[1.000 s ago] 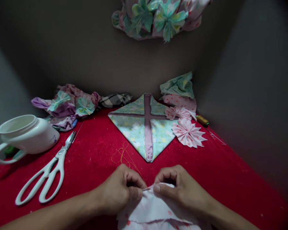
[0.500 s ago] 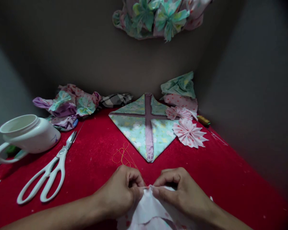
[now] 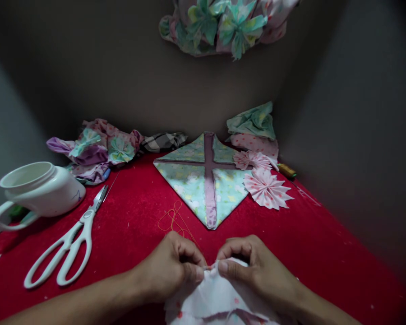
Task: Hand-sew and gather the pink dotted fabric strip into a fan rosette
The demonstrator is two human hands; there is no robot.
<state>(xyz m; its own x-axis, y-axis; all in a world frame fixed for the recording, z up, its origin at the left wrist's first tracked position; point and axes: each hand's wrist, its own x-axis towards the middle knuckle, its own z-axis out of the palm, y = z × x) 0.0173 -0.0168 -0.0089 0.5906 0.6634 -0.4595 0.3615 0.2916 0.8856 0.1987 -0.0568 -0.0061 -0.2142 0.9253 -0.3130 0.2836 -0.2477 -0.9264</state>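
Both hands pinch the top edge of a white fabric piece [image 3: 216, 291] with red spots, low in the head view. My left hand [image 3: 171, 268] is closed on the edge's left part, thumb against the fingers. Just to the right, my right hand [image 3: 253, 271] grips the same edge between thumb and fingertips. Between them the cloth is gathered at a small pinkish-red spot. Loose orange thread [image 3: 174, 221] curls on the red cloth and runs down toward my left fingertips. Whether a needle is held cannot be made out.
White-handled scissors [image 3: 76, 243] and a white mug [image 3: 43, 192] lie at left. Ahead is a green diamond-shaped fabric piece [image 3: 189, 185] with a purple cross, beside pleated pink rosettes [image 3: 266, 188]. Fabric heaps [image 3: 101, 144] and a thread spool [image 3: 287, 170] sit near the wall.
My fingers have shifted slightly along the gathered edge, and the right hand has moved a little to the right. The white fabric hangs in different folds, with more spots showing.
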